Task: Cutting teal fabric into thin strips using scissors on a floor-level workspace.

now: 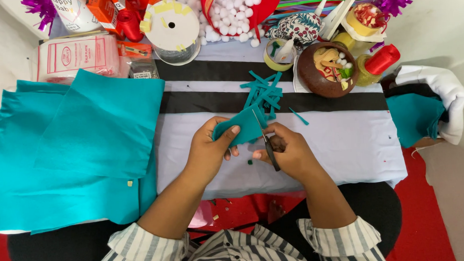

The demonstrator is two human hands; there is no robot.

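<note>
Striped sleeves (pixel 236 248) are framing a cutting step: left hand (pixel 208 149) is pinching teal felt (pixel 242 127), right hand (pixel 289 151) is clamping scissors (pixel 266 139), likely needing steady feeding.

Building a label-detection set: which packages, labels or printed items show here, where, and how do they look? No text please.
Pink-and-white plastic pack: far left of the table, rectangular, pink framed print.
Orange box: top left, small carton, partly cut off.
White printed bag: top left corner, glossy, dark lettering.
Small barcode label: beside the pink pack, black and white.
No screens or signs.
</note>
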